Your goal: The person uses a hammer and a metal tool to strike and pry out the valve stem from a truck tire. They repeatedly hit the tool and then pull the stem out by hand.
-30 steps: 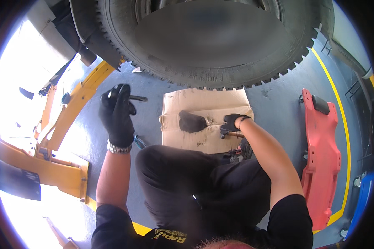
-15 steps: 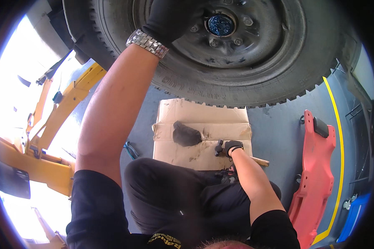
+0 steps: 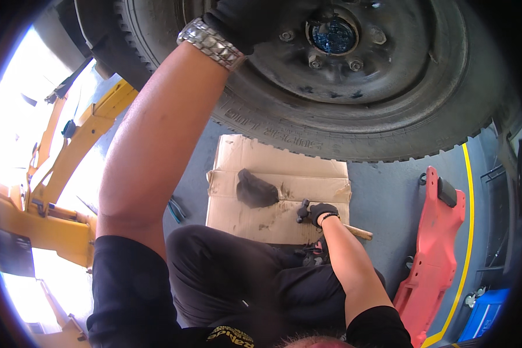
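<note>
My left hand (image 3: 255,20), in a black glove with a metal watch (image 3: 209,43) at the wrist, reaches up to the dark steel rim of a big wheel (image 3: 388,133), beside the blue hub centre (image 3: 333,35) and its lug nuts. Its fingers are cut off by the frame's top edge. My right hand (image 3: 320,213), also gloved, rests low on a flattened cardboard sheet (image 3: 284,168) and grips a wooden-handled hammer (image 3: 358,232). A crumpled black rag or glove (image 3: 255,188) lies on the cardboard left of that hand.
I sit on the grey floor with my legs under the wheel. A red creeper board (image 3: 435,243) lies to the right along a yellow floor line (image 3: 467,232). Yellow lift arms (image 3: 69,151) stand at left. Blue-handled pliers (image 3: 177,209) lie beside the cardboard; a blue box (image 3: 481,316) sits at lower right.
My left arm has risen from near the floor up to the wheel's hub, and the view has tilted up with it. My right hand stays on the cardboard.
</note>
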`<state>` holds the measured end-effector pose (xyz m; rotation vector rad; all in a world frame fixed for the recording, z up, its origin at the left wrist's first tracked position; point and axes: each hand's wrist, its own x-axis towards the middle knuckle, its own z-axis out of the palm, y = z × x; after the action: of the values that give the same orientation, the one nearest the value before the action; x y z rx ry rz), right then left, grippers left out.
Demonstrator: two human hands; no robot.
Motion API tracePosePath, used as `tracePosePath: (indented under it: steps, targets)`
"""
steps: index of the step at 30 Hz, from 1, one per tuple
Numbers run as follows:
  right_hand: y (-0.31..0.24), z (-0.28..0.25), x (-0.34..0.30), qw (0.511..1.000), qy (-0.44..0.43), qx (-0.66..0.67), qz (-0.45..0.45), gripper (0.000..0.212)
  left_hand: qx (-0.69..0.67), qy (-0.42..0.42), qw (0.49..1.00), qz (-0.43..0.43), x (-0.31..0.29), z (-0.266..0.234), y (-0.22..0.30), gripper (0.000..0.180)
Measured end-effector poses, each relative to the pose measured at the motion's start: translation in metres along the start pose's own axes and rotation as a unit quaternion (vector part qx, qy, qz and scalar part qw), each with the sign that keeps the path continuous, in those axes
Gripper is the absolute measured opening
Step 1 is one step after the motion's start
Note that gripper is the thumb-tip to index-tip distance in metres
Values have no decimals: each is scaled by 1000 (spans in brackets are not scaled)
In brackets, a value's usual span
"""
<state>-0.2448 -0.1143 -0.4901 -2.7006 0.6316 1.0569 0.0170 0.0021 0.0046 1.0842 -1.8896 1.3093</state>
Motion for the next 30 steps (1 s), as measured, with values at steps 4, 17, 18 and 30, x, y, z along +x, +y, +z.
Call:
tracePosePath:
  steps: [4,17,18,30]
  targets:
    - [3,-3,-4,1000,-9,5,-2,38,-407,-15,849,-338,-2,7,18,29]
    - [6,-4,-6,1000,-17,17,-11,39,-449,49,860,-237,-18,18,13,23]
    - [7,-2,-4,1000,-13,20,-6,39,-446,46,863,-233,-16,18,14,23]
    - [-4,-28,-31,998,-16,53,-2,39,-360,37,890,-278,-32,5,25,20]
